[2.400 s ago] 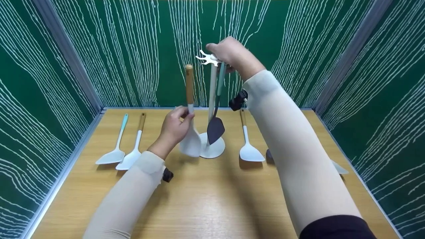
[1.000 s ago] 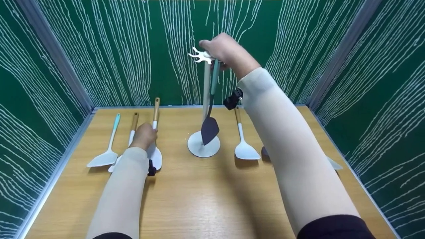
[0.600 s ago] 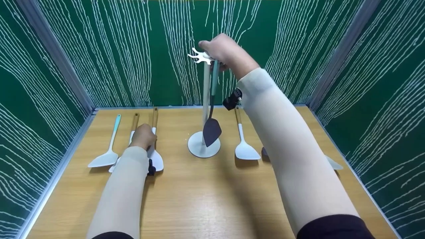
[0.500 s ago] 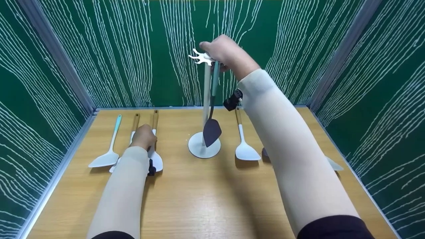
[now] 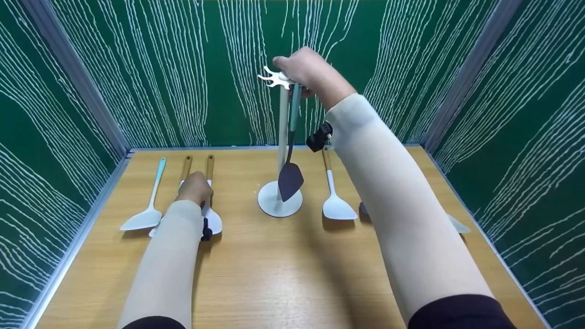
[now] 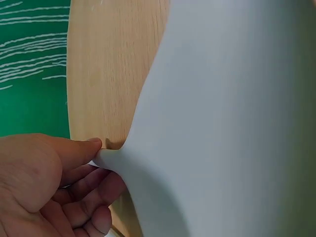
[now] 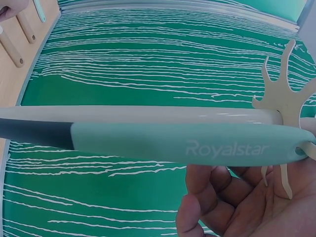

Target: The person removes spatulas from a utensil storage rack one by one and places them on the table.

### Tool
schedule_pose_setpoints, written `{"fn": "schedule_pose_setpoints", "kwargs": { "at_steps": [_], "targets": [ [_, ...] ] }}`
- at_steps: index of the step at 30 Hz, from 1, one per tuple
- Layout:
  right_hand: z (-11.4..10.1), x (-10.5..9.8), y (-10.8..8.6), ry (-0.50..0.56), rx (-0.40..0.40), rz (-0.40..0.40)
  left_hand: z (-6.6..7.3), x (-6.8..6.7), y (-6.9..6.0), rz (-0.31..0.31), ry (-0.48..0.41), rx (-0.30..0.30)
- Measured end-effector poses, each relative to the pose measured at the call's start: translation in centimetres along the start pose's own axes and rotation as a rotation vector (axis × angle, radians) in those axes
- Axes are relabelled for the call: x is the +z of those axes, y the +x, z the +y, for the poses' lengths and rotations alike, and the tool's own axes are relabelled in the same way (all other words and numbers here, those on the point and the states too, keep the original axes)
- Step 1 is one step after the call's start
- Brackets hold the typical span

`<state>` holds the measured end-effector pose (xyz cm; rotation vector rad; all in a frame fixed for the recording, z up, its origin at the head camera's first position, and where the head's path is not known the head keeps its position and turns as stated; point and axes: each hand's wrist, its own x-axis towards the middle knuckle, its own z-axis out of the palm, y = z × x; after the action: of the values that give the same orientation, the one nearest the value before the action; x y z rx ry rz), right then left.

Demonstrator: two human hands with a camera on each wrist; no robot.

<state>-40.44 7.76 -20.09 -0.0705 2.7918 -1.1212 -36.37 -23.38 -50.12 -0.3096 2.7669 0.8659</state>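
Observation:
My left hand (image 5: 195,188) pinches the neck of a white spatula (image 5: 213,222) with a wooden handle, low over the table at the left. Its broad blade (image 6: 222,118) fills much of the left wrist view. My right hand (image 5: 305,69) grips the hooked top of a white utensil stand (image 5: 283,123), thumb over the top and fingers curled below. From one hook hangs a dark turner (image 5: 290,182) with a green handle (image 7: 173,143), its blade above the stand's round base.
Left of my left hand lie a teal-handled spatula (image 5: 143,219) and a partly hidden wooden-handled one (image 5: 188,163). Another white spatula (image 5: 339,208) lies right of the stand. Near my right forearm, a dark piece (image 5: 363,208) and a pale blade (image 5: 458,225) are partly covered.
My left hand has carried the white spatula from beside the stand leftward and lowered it; its handle has tipped down toward the table. My right hand stays on the stand's top.

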Motion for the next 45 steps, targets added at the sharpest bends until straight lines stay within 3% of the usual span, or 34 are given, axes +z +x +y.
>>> {"fn": "schedule_pose_setpoints", "kwargs": {
  "at_steps": [7, 12, 16, 19, 25, 29, 31, 38, 40, 42, 45],
  "targets": [
    [0.1, 0.0, -0.1, 0.013, -0.009, 0.002, 0.1, -0.6, -0.4, -0.025, 0.037, 0.008],
    [0.1, 0.1, -0.1, -0.005, -0.008, 0.007, 1.0, -1.7, -0.6, -0.049, 0.022, -0.010],
    [0.1, 0.1, -0.1, -0.005, -0.001, 0.006, 2.5, -2.8, -0.6, 0.000, -0.031, -0.003],
    [0.0, 0.1, 0.0, -0.004, 0.002, 0.002, 4.1, -4.0, -0.8, 0.042, -0.078, 0.041],
    [-0.1, -0.2, 0.3, -0.003, 0.015, -0.006, 8.4, -6.7, -2.2, 0.163, -0.099, 0.242],
    [-0.3, -0.1, 0.4, 0.012, 0.028, -0.016, 11.4, -7.8, -3.7, 0.226, -0.144, 0.331],
    [-0.2, -0.1, 0.5, 0.020, 0.027, -0.014, 13.0, -8.1, -4.6, 0.289, -0.168, 0.398],
    [0.1, 0.1, 0.3, 0.001, 0.003, 0.007, 18.5, -7.8, -8.2, 0.653, -0.311, 0.792],
    [0.1, 0.1, 0.3, -0.006, -0.004, 0.010, 19.9, -7.8, -9.6, 0.721, -0.337, 0.871],
    [0.1, 0.1, 0.2, -0.009, -0.004, 0.007, 21.3, -7.9, -10.9, 0.747, -0.341, 0.920],
    [0.2, 0.0, 0.2, -0.020, -0.006, -0.001, 22.9, -8.0, -12.3, 0.731, -0.285, 0.955]
  ]
}}
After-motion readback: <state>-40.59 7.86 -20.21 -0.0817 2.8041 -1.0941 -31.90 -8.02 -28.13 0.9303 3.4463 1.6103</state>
